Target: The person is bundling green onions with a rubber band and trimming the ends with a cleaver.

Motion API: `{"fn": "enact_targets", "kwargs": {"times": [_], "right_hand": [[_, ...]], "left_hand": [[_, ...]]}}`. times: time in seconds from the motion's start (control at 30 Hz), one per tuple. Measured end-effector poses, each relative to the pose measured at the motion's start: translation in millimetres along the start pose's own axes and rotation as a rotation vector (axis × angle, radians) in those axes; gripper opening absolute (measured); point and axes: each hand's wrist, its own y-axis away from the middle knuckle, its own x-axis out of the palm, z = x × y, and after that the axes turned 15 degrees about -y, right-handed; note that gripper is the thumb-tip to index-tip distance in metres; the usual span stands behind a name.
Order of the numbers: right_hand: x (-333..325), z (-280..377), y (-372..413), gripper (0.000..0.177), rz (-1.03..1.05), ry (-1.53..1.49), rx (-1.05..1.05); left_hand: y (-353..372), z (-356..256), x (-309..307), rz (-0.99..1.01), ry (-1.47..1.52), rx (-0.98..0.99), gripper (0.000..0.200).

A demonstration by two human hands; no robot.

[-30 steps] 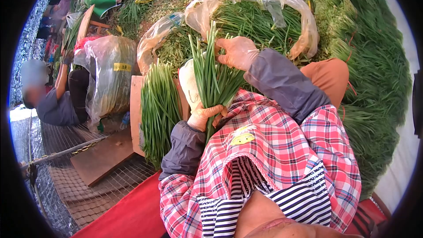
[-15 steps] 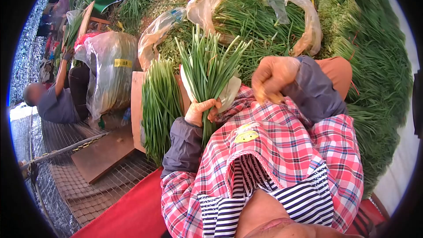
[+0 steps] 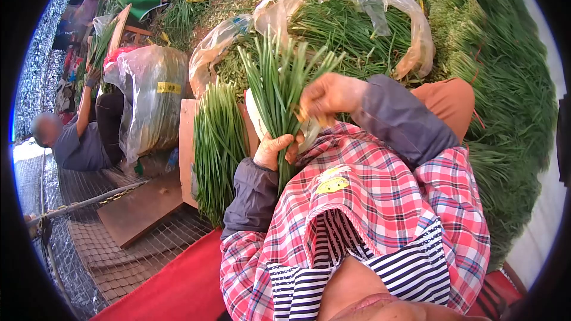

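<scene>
My left hand (image 3: 273, 150) grips the lower end of a bunch of long green chives (image 3: 276, 86), holding it upright in front of my chest. The leaves fan out at the top. My right hand (image 3: 330, 95) is pressed against the right side of the bunch, about halfway up, with its fingers curled onto the leaves. That hand is blurred, and I cannot make out whether anything small is pinched in it. A white sheet shows behind the bunch.
A trimmed chive stack (image 3: 217, 142) leans on a wooden board (image 3: 184, 137) to the left. Beyond lies an open plastic bag (image 3: 410, 18) of greens, and a green heap (image 3: 505, 95) at right. A filled bag (image 3: 151, 101) and another person (image 3: 77, 139) are left.
My right hand left the top of the bunch, drew back toward my chest, and has now returned to the bunch's right side. The leaves have fanned out wider.
</scene>
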Motion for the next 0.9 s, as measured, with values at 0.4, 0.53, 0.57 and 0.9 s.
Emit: {"fn": "enact_targets", "kwargs": {"times": [0.4,0.53,0.57,0.9], "right_hand": [[-2,23,15,0.034,-0.448,0.486,-0.253],[-9,13,-27,0.042,-0.595,1.138,-0.396],[-9,12,-31,0.041,-0.589,1.156,-0.354],[-11,3,-43,0.024,-0.62,1.059,-0.386]], "left_hand": [[-9,0,6,0.033,-0.134,-0.018,0.051],[-11,-4,17,0.065,-0.173,0.038,0.052],[-12,-4,16,0.088,-0.174,0.038,0.05],[-13,-2,15,0.092,-0.127,0.02,0.047]]}}
